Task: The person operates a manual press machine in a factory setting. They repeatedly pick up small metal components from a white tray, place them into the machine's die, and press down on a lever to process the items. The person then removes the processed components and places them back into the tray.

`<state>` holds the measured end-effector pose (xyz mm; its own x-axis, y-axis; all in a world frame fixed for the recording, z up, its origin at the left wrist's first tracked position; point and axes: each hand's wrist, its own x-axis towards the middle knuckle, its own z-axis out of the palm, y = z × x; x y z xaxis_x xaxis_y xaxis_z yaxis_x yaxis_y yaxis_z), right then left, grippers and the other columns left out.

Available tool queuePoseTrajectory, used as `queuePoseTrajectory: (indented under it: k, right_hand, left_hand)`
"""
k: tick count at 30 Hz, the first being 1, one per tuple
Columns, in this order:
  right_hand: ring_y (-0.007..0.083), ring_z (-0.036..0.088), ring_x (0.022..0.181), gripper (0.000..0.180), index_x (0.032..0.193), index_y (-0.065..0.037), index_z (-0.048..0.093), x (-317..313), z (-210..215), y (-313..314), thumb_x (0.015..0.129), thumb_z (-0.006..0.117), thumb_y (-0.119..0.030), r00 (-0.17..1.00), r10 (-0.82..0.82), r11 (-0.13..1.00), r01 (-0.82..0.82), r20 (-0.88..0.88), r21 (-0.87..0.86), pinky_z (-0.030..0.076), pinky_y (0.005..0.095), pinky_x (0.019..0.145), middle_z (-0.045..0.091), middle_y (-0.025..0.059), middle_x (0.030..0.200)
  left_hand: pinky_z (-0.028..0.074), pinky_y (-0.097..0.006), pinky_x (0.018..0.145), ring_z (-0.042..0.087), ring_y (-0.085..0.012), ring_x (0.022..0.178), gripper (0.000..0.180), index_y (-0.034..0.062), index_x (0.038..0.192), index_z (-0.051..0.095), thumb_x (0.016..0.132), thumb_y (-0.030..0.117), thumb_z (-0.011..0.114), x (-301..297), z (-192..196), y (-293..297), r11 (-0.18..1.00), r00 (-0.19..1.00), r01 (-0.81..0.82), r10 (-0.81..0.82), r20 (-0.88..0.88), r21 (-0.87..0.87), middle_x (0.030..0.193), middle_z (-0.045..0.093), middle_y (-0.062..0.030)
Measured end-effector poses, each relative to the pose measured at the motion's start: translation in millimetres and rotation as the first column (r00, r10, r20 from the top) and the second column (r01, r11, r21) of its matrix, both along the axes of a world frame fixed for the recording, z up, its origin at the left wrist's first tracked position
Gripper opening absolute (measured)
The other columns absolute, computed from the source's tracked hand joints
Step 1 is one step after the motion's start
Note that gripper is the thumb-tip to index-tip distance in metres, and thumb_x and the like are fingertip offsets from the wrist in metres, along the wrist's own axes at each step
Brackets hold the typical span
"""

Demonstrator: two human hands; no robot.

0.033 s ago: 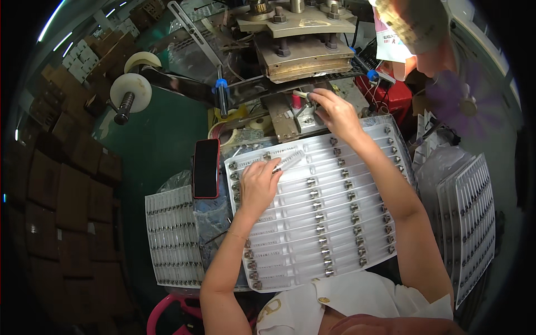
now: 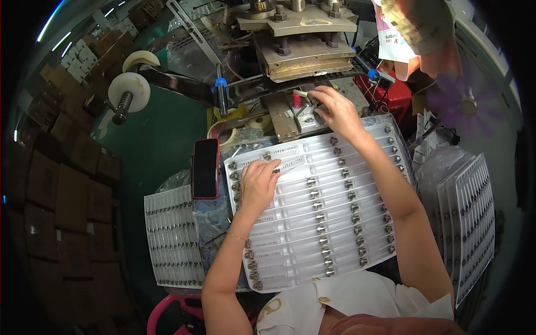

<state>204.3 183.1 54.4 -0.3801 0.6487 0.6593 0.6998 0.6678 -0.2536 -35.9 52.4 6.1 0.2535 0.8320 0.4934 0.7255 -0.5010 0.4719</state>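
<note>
A wide white tray (image 2: 357, 240) lies in front of me, its rows holding clear tubes with metal ends (image 2: 321, 226). My left hand (image 2: 258, 183) rests on the tray's upper left part, fingers pinched on one clear tube (image 2: 282, 163) lying in its slot. My right hand (image 2: 336, 113) reaches beyond the tray's far edge to the metal fixture (image 2: 290, 114) under the press. Its fingertips are closed on a small clear part (image 2: 309, 94) beside a red piece (image 2: 296, 100).
A phone in a red case (image 2: 205, 167) lies left of the tray. More filled trays sit at the left (image 2: 173, 237) and right (image 2: 469, 218). The press machine (image 2: 304, 44) looms behind, with tape rolls (image 2: 129, 92) at the far left and cardboard boxes (image 2: 56, 184).
</note>
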Motion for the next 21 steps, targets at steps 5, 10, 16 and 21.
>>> queuePoseTrajectory:
  k: [5, 10, 16, 21]
  right_hand:
    - [0.0292, 0.061, 0.095, 0.061, 0.125, -0.011, 0.05, 1, -5, 19, 0.071, 0.077, -0.017, 0.991, -0.08, 0.919, 0.033, -0.103, -0.394, 0.048, 0.0381, 0.079, 0.062, 0.015, 0.105]
    - [0.0227, 0.059, 0.074, 0.062, 0.13, -0.012, 0.049, 5, 8, 22, 0.074, 0.075, -0.018, 0.998, 0.001, 0.86, -0.035, -0.067, -0.509, 0.047, 0.0342, 0.069, 0.066, 0.0131, 0.096]
    - [0.0212, 0.057, 0.069, 0.062, 0.131, -0.013, 0.05, 3, 3, 19, 0.074, 0.075, -0.02, 0.995, -0.068, 0.873, 0.023, -0.076, -0.488, 0.047, 0.0332, 0.067, 0.065, 0.0158, 0.104]
    - [0.0308, 0.059, 0.093, 0.063, 0.131, -0.013, 0.049, 0, -1, 12, 0.074, 0.074, -0.022, 0.978, -0.141, 0.878, 0.05, -0.156, -0.476, 0.047, 0.0379, 0.08, 0.063, 0.0164, 0.11]
  left_hand:
    - [0.039, -0.038, 0.085, 0.054, -0.027, 0.095, 0.029, 0.0064, 0.109, 0.061, 0.08, 0.01, 0.062, -1, 1, -3, 0.999, 0.999, -0.015, 0.013, -0.034, -0.044, 0.094, 0.063, -0.0097]
    - [0.039, -0.038, 0.084, 0.054, -0.0269, 0.095, 0.029, 0.0068, 0.109, 0.061, 0.08, 0.009, 0.062, 0, 2, 0, 0.999, 0.999, -0.012, 0.011, -0.032, -0.041, 0.093, 0.063, -0.0095]
    - [0.039, -0.038, 0.084, 0.054, -0.0271, 0.095, 0.029, 0.0068, 0.109, 0.062, 0.08, 0.009, 0.062, 0, 2, 0, 0.999, 0.999, -0.019, 0.018, -0.031, -0.044, 0.093, 0.063, -0.0104]
    - [0.039, -0.038, 0.084, 0.054, -0.0273, 0.095, 0.029, 0.0065, 0.109, 0.061, 0.08, 0.009, 0.062, 0, 4, 0, 0.999, 0.999, -0.013, 0.011, -0.03, -0.052, 0.093, 0.062, -0.0107]
